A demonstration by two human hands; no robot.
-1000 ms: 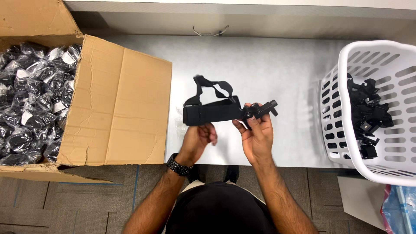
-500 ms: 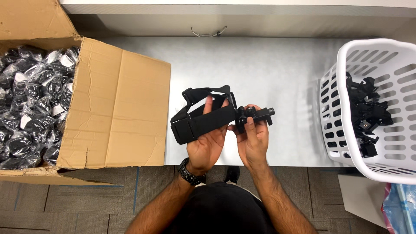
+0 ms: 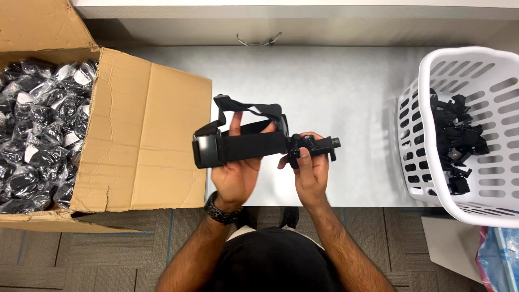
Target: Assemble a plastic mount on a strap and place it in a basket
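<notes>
One head-worn camera looks almost straight down from above the person, fairly near, facing the grey table point(image 3: 346, 86), with forearms entering from the bottom edge.

On the grey table point(image 3: 335, 75), a cardboard box point(image 3: 146, 135) of bagged black parts sits far left, a white basket point(image 3: 432, 70) far right.
</notes>
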